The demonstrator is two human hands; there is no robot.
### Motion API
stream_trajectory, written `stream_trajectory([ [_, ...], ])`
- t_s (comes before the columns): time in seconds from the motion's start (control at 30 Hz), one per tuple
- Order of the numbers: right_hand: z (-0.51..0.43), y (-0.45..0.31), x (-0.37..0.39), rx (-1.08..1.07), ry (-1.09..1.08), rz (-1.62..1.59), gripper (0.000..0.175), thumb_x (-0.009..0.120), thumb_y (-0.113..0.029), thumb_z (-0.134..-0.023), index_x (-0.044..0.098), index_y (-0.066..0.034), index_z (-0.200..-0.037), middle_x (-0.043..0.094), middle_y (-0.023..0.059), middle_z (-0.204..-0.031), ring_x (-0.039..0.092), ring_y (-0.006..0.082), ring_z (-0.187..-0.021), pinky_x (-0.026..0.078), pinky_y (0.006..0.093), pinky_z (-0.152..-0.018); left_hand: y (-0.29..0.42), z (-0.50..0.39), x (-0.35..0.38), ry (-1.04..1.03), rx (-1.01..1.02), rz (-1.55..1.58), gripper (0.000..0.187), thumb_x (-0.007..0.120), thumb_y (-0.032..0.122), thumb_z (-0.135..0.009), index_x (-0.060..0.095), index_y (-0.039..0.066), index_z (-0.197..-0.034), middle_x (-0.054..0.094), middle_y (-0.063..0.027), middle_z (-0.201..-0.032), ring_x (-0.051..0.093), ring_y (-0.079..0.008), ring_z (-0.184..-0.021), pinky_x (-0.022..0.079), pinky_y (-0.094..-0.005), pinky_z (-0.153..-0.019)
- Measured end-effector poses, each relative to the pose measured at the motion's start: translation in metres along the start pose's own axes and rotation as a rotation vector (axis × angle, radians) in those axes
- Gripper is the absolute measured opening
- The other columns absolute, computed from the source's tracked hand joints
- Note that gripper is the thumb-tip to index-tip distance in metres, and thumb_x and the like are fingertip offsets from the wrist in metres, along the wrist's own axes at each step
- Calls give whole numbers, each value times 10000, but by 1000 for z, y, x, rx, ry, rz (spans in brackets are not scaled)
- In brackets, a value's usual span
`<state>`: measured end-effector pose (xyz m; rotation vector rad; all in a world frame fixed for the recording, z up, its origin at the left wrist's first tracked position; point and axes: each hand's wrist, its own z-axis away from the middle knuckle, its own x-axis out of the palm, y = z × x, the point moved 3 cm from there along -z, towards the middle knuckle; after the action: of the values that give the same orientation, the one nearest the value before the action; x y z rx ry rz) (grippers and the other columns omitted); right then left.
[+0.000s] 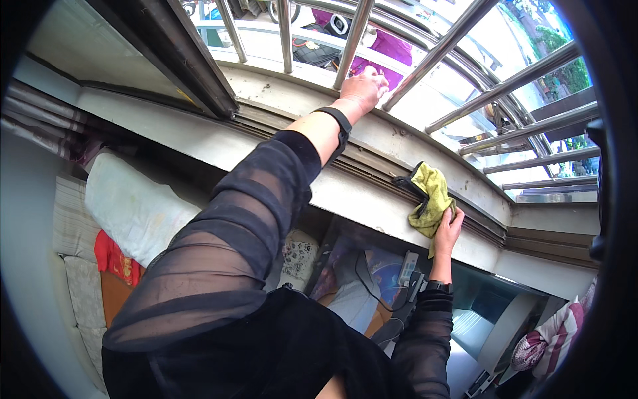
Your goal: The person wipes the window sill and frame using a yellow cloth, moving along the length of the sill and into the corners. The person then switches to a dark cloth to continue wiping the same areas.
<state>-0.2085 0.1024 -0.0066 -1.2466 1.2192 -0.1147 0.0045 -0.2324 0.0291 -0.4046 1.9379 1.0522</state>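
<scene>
My left hand (pixel 365 89) reaches out over the outer edge of the window sill, between two steel bars. Its fingers are curled; whether they hold something small cannot be made out. The nearest steel bar (pixel 355 42) rises just beside it. My right hand (pixel 448 229) grips a damp-looking yellow-green cloth (pixel 432 192) at its lower right end. Dark, dirty patches show on the cloth, and a black end lies at its left. It rests across the sliding window track (pixel 374 164), partly over the white inner sill (pixel 366 197).
A dark-framed window sash (pixel 169 55) stands at the left of the opening. Below the sill are a white cloth cover (pixel 134 199), a power strip (pixel 407 268) with cables and a striped textile (pixel 558 339). Purple fabric (pixel 386 52) lies outside beyond the bars.
</scene>
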Motion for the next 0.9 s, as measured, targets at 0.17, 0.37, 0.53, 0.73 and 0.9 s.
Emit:
stream_trajectory([
  [0.17, -4, -39, -26, 81, -57, -211, 175, 566, -152, -885, 562, 11, -948, 572, 15, -828, 502, 65, -757, 424, 211, -702, -12, 12, -22, 16, -109, 247, 180, 584, 244, -830, 596, 142, -977, 556, -93, -919, 572, -275, -826, 461, -388, -749],
  [0.37, -16, -110, -49, 56, -212, -436, 149, 606, -147, -856, 604, -8, -912, 576, -20, -818, 488, 44, -757, 395, 186, -699, 2, 24, -34, -108, -11, 247, 320, 506, 121, -856, 548, 206, -1162, 602, -93, -1042, 568, -280, -1004, 460, -398, -851],
  [0.53, -25, -163, -51, 36, -259, -560, 142, 617, -138, -848, 606, -23, -932, 597, -13, -850, 513, 43, -777, 407, 184, -719, 14, 13, -41, 60, 234, 142, 496, 459, -14, -851, 439, 175, -1309, 489, -155, -1260, 471, -291, -1168, 350, -332, -1018],
  [0.73, -37, -178, -46, 71, -249, -712, 159, 632, -132, -828, 605, -28, -945, 601, -3, -875, 522, 58, -796, 403, 187, -746, 2, 5, -39, -222, -166, 937, 446, 464, 53, -893, 406, 79, -1334, 478, -111, -1297, 470, -189, -1167, 352, -276, -993],
  [0.9, -40, -183, -49, 147, -269, -839, 147, 623, -105, -823, 593, -37, -949, 615, 27, -894, 558, 91, -830, 429, 218, -783, 3, 6, -41, -297, -337, 1179, 317, 433, 192, -938, 518, 51, -1208, 592, -102, -1122, 545, -179, -1050, 402, -300, -945],
])
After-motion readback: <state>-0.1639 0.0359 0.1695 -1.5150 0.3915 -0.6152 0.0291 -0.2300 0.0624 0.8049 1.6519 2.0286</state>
